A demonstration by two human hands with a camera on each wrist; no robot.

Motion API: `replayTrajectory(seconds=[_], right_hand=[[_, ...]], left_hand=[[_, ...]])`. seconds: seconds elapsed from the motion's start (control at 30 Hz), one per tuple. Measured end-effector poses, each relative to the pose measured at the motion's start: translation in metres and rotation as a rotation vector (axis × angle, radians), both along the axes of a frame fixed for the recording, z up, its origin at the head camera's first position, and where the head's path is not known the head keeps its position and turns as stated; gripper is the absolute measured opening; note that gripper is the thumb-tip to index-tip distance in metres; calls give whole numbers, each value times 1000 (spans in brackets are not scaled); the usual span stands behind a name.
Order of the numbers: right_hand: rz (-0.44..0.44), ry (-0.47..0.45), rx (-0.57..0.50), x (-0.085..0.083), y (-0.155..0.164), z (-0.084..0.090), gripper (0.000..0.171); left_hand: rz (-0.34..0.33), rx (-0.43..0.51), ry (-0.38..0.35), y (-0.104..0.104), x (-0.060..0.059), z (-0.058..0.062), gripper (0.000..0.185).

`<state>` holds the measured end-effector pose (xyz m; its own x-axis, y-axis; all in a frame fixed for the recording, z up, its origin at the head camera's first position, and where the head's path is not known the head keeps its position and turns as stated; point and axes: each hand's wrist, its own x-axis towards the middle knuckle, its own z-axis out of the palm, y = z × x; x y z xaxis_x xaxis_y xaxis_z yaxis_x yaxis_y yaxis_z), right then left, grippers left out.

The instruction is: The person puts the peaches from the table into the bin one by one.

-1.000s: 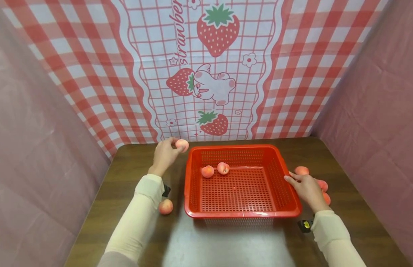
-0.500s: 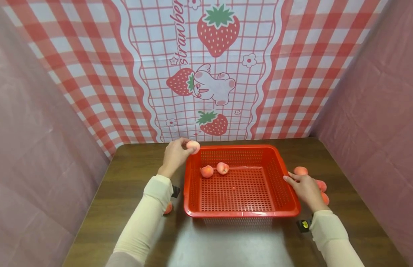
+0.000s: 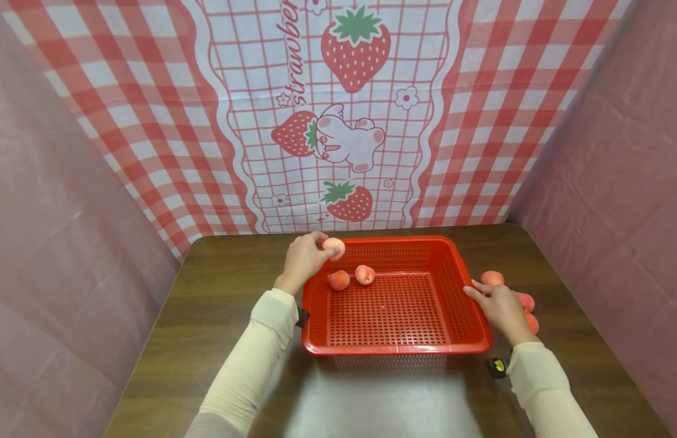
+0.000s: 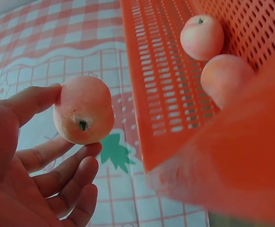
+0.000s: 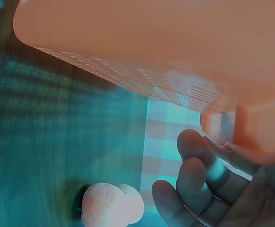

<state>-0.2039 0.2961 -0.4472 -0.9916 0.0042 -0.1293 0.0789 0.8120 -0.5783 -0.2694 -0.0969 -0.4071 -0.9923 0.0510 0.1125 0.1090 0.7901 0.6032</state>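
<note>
Left hand (image 3: 304, 260) is up at the far left corner of the red basket (image 3: 396, 348), and it has a peach (image 3: 334, 248) pinched between thumb and fingertips — the wrist view shows it plainly, the thumb on one side of the fruit and the fingers curled loosely beneath it, stem end facing the camera. That held peach sits just over the basket's rim, clear of the mesh floor. Down inside the basket, two peaches (image 3: 339, 280) lie side by side near the far wall, the second one (image 3: 365, 275) just beside the first, both resting on the perforated bottom. Over on the other side, the right hand (image 3: 498, 307) lies against the outer right wall of the basket, fingers fairly straight and relaxed along the rim, holding nothing that shows — from its wrist camera the fingers (image 5: 189, 175) hang loosely curved under the basket's edge. Just beyond that hand, a few loose peaches sit on the brown wooden table (image 3: 218, 304): one (image 3: 492, 278) near the fingertips and two more partly hidden behind the hand. The basket stands flat on the table, with a strawberry-print checked cloth (image 3: 338, 109) hanging as the backdrop behind it.
</note>
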Motion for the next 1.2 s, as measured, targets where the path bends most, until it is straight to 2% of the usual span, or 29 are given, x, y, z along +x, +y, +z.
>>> replayTrajectory(seconds=[0.33,0.73,1.0,1.2], right_hand=[[8,27,-2,-1,0,-1,59],[2,-3,-18,-1,0,-1,62],[-7,-57,-58,0,2,1,68],[-2,-64,-61,0,2,3,66]], left_hand=[[-48,-66,-106,14,2,-2,41],[-94,-163,-220,28,-1,-10,39],[-179,-244,-363,34,-2,-14,31],[-255,-302,-380,37,-2,-22,20]])
